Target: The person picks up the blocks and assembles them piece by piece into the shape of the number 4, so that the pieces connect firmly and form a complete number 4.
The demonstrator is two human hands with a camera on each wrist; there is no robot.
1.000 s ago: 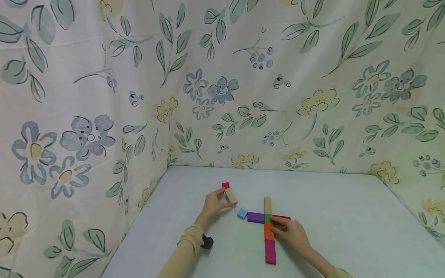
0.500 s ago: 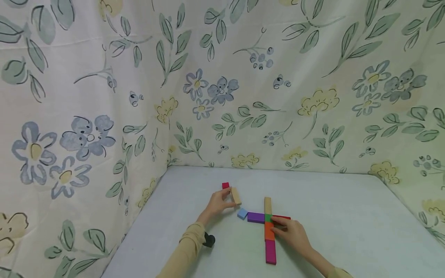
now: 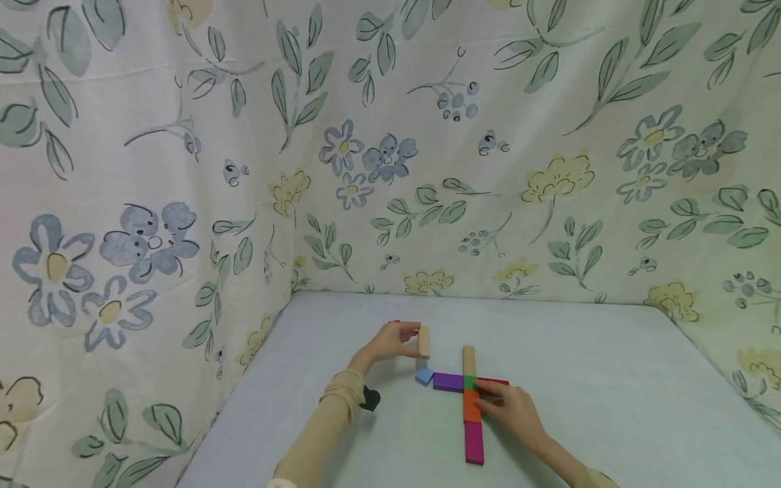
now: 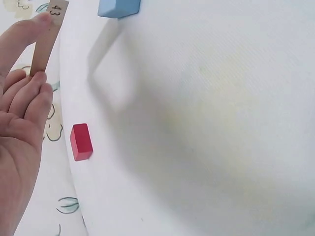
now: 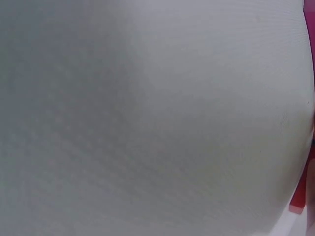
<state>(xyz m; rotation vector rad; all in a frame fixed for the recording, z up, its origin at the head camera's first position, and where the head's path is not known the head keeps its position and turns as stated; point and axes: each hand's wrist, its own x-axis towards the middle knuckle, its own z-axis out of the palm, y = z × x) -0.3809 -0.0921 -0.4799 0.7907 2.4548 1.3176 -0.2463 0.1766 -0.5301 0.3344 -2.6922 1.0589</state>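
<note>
My left hand [image 3: 390, 342] pinches a plain wooden block [image 3: 424, 342] between thumb and fingers, raised over the table. In the left wrist view the block carries the number 43. My right hand [image 3: 511, 412] rests its fingertips at the green block [image 3: 469, 383] and the orange block [image 3: 472, 404]. These sit in a cross of blocks: a second plain wooden block [image 3: 468, 359] at the far end, a magenta block [image 3: 473, 444] at the near end, a purple block [image 3: 448, 382] to the left and a red block [image 3: 491, 380] to the right, partly behind my fingers.
A light blue block [image 3: 424, 377] lies at an angle at the purple block's left end. Behind my left hand is a small red block [image 4: 81, 142], mostly hidden in the head view. Floral cloth [image 3: 464, 169] hangs around the white table [image 3: 610, 379].
My left hand has carried the plain wooden block to the right, away from the small red block, turning it more upright in the head view. My right hand stays at the cross.
</note>
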